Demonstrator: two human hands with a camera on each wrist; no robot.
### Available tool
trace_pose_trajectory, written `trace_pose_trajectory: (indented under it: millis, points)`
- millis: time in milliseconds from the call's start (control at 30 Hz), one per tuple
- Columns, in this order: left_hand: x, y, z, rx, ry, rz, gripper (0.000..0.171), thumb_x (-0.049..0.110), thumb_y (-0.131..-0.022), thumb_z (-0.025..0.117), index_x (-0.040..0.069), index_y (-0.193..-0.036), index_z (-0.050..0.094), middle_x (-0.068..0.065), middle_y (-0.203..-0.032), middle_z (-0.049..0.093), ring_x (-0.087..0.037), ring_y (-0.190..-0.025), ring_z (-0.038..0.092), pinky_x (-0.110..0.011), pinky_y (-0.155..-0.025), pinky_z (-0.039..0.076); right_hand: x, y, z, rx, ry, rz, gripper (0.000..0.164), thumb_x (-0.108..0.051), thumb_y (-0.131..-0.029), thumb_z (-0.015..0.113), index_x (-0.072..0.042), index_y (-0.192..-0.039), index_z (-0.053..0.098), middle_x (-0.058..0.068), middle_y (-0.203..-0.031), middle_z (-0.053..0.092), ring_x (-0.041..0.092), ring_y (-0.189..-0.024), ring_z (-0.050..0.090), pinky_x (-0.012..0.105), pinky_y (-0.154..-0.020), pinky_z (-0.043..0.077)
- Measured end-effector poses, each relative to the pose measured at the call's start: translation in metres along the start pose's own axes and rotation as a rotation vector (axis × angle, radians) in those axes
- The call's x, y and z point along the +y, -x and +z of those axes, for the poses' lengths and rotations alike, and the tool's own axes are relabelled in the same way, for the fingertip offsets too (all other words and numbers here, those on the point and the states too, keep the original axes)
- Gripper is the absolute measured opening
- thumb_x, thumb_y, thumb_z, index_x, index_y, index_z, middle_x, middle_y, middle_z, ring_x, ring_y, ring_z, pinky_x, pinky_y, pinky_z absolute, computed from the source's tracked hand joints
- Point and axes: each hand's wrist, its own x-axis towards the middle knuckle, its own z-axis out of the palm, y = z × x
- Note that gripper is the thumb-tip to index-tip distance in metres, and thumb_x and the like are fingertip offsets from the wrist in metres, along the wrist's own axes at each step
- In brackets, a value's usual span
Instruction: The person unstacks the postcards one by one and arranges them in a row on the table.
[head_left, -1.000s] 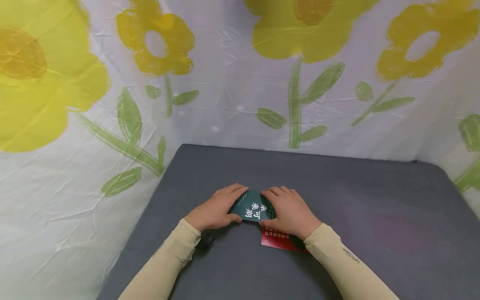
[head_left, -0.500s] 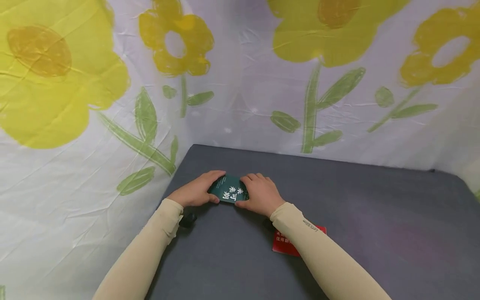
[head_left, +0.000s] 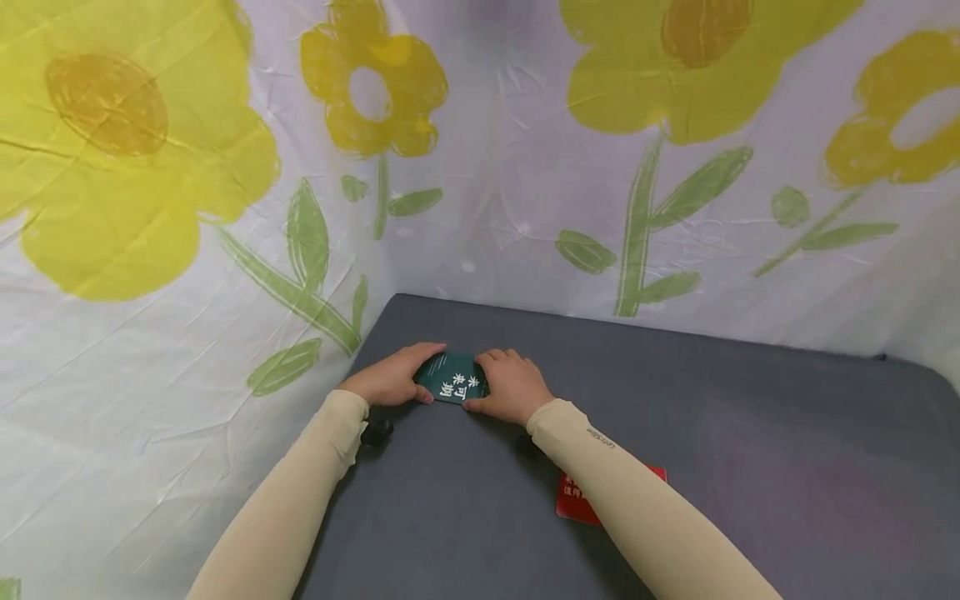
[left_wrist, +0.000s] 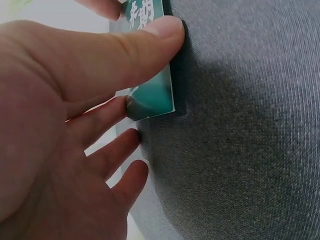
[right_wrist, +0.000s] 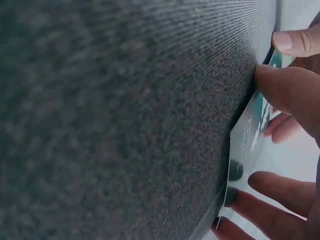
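Green card is near the far left corner of the table. The left hand and right hand pinch its two ends, maybe to keep it straight. A red card lies apart, partly behind the right sleeve.

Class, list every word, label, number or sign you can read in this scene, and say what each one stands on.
"未来可期": large white characters on the green card.
"值得": on the red card; the line above is too blurred to read surely, and the right sleeve covers the rest.
"LetsSlim", probably: on the right sleeve, small and blurred.
Unreadable: the fine lines on the green card, too small.
No numbers can be read.
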Motion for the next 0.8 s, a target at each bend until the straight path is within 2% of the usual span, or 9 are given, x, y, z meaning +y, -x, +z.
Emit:
trace_pose_trajectory:
  millis: [167, 333, 400, 500, 567, 633, 733, 800]
  points:
    - [0.001, 0.001, 0.002, -0.021, 0.000, -0.022, 0.095, 0.020, -0.095, 0.085, 0.010, -0.171, 0.029, -0.017, -0.176, 0.032, -0.042, -0.161, 0.034, -0.060, -0.125, 0.037, 0.002, 0.001, 0.004, 0.009, -0.010, -0.007, 0.077, -0.056, -0.090, 0.084, -0.011, -0.148, 0.063, 0.009, -0.149, 0.065, 0.031, -0.131, 0.062, 0.053, -0.106, 0.057]
    - [0.004, 0.000, 0.000, -0.037, 0.015, -0.026, 0.097, 0.018, -0.094, 0.085, 0.010, -0.172, 0.027, -0.018, -0.177, 0.032, -0.041, -0.161, 0.035, -0.059, -0.126, 0.037, 0.005, 0.001, 0.003, -0.015, -0.016, -0.014, 0.081, -0.058, -0.091, 0.082, -0.010, -0.152, 0.060, 0.010, -0.156, 0.061, 0.033, -0.137, 0.061, 0.053, -0.110, 0.055]
    - [0.006, 0.000, 0.001, -0.042, 0.026, -0.027, 0.099, 0.017, -0.093, 0.085, 0.009, -0.172, 0.026, -0.018, -0.179, 0.026, -0.042, -0.163, 0.030, -0.060, -0.128, 0.035, 0.008, 0.006, 0.000, -0.019, -0.027, -0.011, 0.084, -0.059, -0.091, 0.082, -0.010, -0.155, 0.058, 0.011, -0.159, 0.058, 0.034, -0.141, 0.060, 0.054, -0.113, 0.054]
    - [0.013, 0.002, 0.007, -0.023, 0.005, -0.062, 0.108, 0.022, -0.091, 0.088, 0.010, -0.174, 0.020, -0.016, -0.183, 0.013, -0.045, -0.166, 0.022, -0.064, -0.129, 0.032, 0.015, 0.023, -0.010, -0.006, -0.054, 0.000, 0.087, -0.061, -0.091, 0.081, -0.011, -0.157, 0.056, 0.012, -0.163, 0.054, 0.036, -0.144, 0.059, 0.057, -0.116, 0.051]
    - [0.023, 0.003, 0.012, 0.012, -0.032, -0.076, 0.113, 0.028, -0.089, 0.089, 0.009, -0.174, 0.017, -0.015, -0.184, 0.005, -0.048, -0.166, 0.019, -0.067, -0.128, 0.031, 0.021, 0.040, -0.019, 0.007, -0.064, 0.012, 0.086, -0.060, -0.091, 0.080, -0.011, -0.157, 0.055, 0.013, -0.164, 0.053, 0.037, -0.145, 0.058, 0.060, -0.118, 0.049]
    - [0.039, 0.005, 0.018, 0.045, -0.069, -0.078, 0.116, 0.035, -0.090, 0.089, 0.010, -0.175, 0.014, -0.015, -0.184, 0.002, -0.050, -0.166, 0.018, -0.070, -0.128, 0.030, 0.030, 0.061, -0.030, 0.017, -0.065, 0.025, 0.084, -0.059, -0.092, 0.080, -0.011, -0.157, 0.056, 0.013, -0.163, 0.054, 0.038, -0.146, 0.058, 0.062, -0.119, 0.047]
    - [0.074, 0.007, 0.031, 0.063, -0.087, -0.012, 0.112, 0.038, -0.093, 0.087, 0.012, -0.175, 0.015, -0.016, -0.183, 0.006, -0.048, -0.166, 0.019, -0.070, -0.129, 0.028, 0.044, 0.095, -0.046, 0.027, -0.064, 0.042, 0.080, -0.056, -0.092, 0.081, -0.010, -0.154, 0.059, 0.013, -0.159, 0.059, 0.037, -0.144, 0.059, 0.062, -0.119, 0.047]
    - [0.100, 0.008, 0.043, 0.034, -0.087, 0.044, 0.108, 0.039, -0.094, 0.085, 0.013, -0.175, 0.018, -0.015, -0.183, 0.011, -0.043, -0.167, 0.020, -0.066, -0.131, 0.028, 0.052, 0.118, -0.052, 0.031, -0.069, 0.054, 0.079, -0.055, -0.091, 0.083, -0.010, -0.152, 0.061, 0.013, -0.156, 0.061, 0.037, -0.143, 0.060, 0.063, -0.118, 0.048]
